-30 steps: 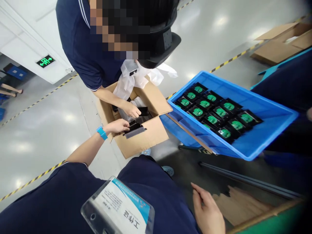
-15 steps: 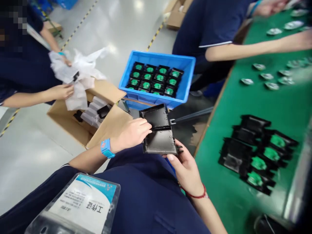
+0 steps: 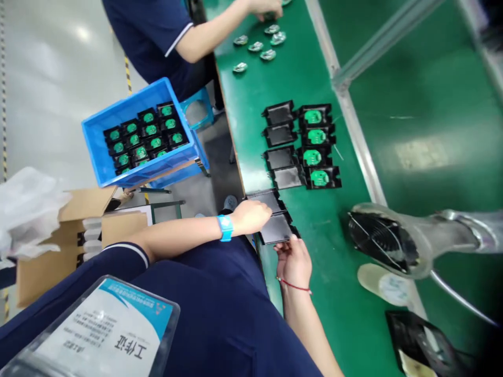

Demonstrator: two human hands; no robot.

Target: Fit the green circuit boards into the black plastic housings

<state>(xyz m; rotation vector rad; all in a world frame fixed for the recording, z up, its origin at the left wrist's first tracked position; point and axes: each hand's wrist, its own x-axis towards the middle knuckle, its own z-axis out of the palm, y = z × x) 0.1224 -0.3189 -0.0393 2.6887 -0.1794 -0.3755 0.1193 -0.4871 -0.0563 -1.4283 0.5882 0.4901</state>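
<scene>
Two shallow black plastic housings (image 3: 276,229), side by side, are between my hands at the near edge of the green table. My left hand (image 3: 251,216), with a blue watch on its wrist, is closed at the inner edge where they meet. My right hand (image 3: 294,262), with a red bracelet, pinches the near end of the lower housing by its clips. Whether the pair rests on the table I cannot tell. Just beyond lie several bare black housings (image 3: 286,177) in a column, alongside several housings with green circuit boards (image 3: 319,178).
A blue bin (image 3: 91,137) of board-fitted housings stands left of the table. A cardboard box (image 3: 43,272) with white wrapping is at lower left. A co-worker's arm (image 3: 212,36) reaches over small silvery parts (image 3: 268,55). A fume hose nozzle (image 3: 416,246) juts in from the right.
My view has turned right toward the table. Both hands have carried the two black housings from in front of my body to the table's edge, beside the others.
</scene>
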